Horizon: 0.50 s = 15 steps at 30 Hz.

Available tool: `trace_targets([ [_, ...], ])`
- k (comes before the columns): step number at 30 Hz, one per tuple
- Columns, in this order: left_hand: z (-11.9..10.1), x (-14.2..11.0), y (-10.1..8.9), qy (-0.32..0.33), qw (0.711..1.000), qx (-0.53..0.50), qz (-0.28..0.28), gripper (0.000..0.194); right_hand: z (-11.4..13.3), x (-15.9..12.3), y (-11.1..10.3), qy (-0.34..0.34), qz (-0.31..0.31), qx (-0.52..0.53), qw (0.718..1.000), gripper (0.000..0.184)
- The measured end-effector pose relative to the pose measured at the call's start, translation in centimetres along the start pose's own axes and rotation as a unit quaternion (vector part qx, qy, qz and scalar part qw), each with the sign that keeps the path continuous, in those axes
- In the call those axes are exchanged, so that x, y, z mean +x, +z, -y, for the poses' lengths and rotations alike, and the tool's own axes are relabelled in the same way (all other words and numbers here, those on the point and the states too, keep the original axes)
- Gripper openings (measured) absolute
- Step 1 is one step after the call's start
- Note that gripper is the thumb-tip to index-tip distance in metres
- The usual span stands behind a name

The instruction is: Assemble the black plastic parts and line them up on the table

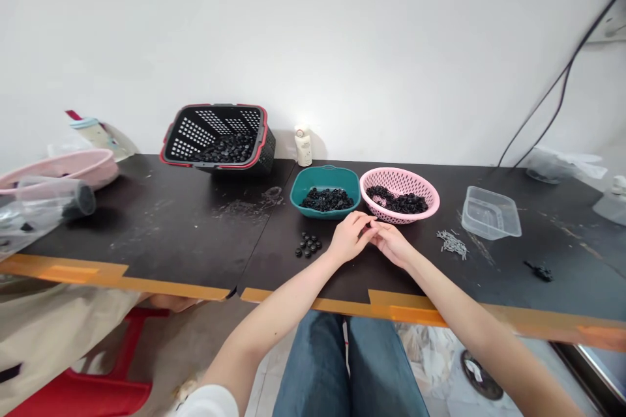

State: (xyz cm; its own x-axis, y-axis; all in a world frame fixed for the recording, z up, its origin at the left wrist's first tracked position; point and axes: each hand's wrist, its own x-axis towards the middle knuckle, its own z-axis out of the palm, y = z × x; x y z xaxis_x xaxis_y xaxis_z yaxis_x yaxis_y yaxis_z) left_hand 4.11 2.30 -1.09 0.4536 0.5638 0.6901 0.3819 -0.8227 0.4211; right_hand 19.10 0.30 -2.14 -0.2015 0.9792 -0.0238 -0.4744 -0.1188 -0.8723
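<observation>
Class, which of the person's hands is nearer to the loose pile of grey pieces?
Right. The right hand is left of the grey pile, with tabletop between; the left hand is farther left, beyond the right hand.

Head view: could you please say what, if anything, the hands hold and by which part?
That is unclear: anything in the left hand or right hand is hidden or too small to discern.

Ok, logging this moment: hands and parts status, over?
Left hand and right hand meeting; anything held, unclear. Black pieces left of hands. Pink basket close beyond.
</observation>
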Motion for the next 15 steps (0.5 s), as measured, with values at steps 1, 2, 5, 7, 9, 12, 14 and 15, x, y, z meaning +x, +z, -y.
trace_targets([
  [1,0.1,0.0,0.0,-0.002,1.0,-0.001,-0.004,0.029,0.1,0.0,-0.1,0.009,0.01,0.004,1.0,0.024],
  [2,0.2,0.0,0.1,-0.005,1.0,-0.002,-0.01,0.028,0.1,0.0,-0.3,0.016,0.02,0.01,1.0,0.024],
  [5,0.2,0.0,0.1,-0.012,1.0,-0.003,-0.025,0.024,0.5,0.1,-0.8,0.044,0.034,0.021,0.998,0.024],
  [7,-0.4,0.0,-0.3,-0.01,0.999,0.002,-0.036,0.023,0.9,0.2,-1.2,0.052,0.025,0.007,0.998,0.027],
  [9,-1.4,-0.2,-1.1,-0.013,0.999,0.013,-0.038,0.024,1.3,0.2,-1.6,0.042,0.014,-0.023,0.999,0.03],
  [12,-2.7,-1.7,-3.1,-0.059,0.997,0.045,-0.02,0.027,2.0,0.1,-2.0,0.021,0.01,-0.06,0.998,0.029],
  [14,-2.9,-3.4,-4.6,-0.1,0.992,0.076,0.001,0.026,2.2,0.1,-2.2,0.013,0.008,-0.071,0.997,0.028],
  [15,-2.7,-4.4,-5.3,-0.111,0.989,0.093,0.014,0.025,2.1,0.1,-2.2,0.012,0.006,-0.076,0.997,0.027],
])
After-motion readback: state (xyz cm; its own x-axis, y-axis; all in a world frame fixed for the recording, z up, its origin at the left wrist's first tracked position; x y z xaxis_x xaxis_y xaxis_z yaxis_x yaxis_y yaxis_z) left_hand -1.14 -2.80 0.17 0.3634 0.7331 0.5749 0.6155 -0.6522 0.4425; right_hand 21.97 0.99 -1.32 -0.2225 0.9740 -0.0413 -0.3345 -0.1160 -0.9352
